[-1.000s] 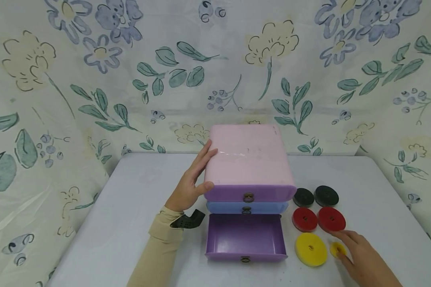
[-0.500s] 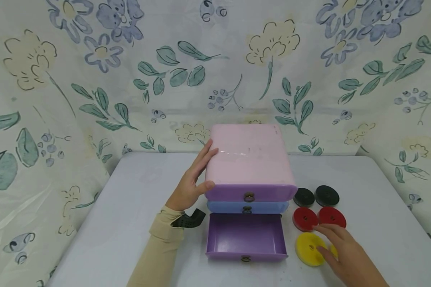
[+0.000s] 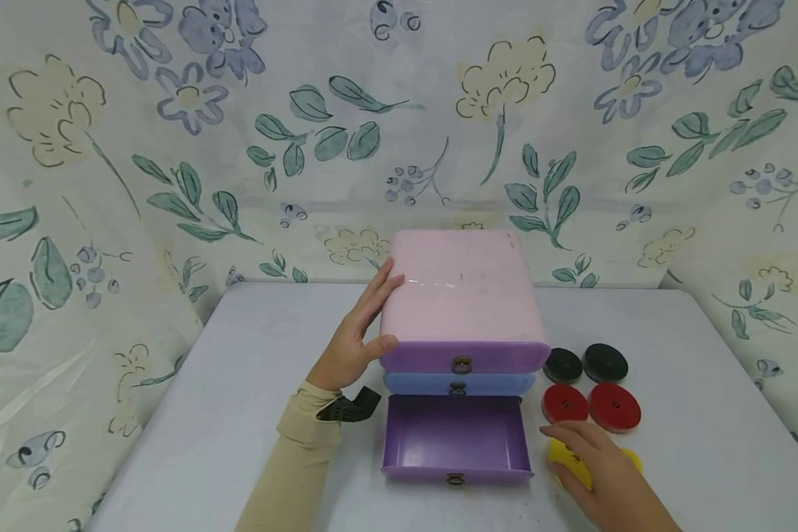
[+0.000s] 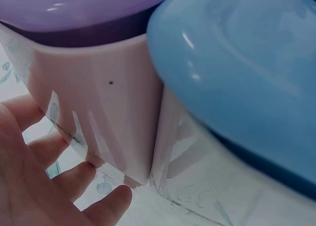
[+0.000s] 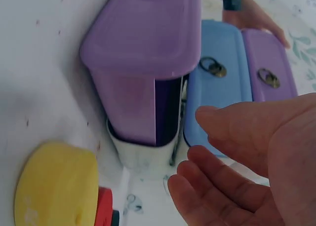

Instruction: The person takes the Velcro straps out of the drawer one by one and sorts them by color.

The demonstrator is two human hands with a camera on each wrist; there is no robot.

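My left hand rests against the left side of a pink drawer cabinet, its fingers long and relaxed. Below the cabinet's purple top drawer and blue middle drawer, the purple bottom drawer is pulled out and bare inside. Over a large yellow button-like disc hovers my right hand, hiding part of it. In the right wrist view, the thumb and fingers stand apart with nothing between them. A smaller yellow disc peeks out to the hand's right.
Two red discs lie behind the yellow ones, with two black discs farther back. All stand on a white table to the cabinet's right. A floral cloth hangs behind.
My right hand has moved left, from the small yellow disc to over the large yellow one, uncovering the right red disc. The left hand stays on the cabinet.
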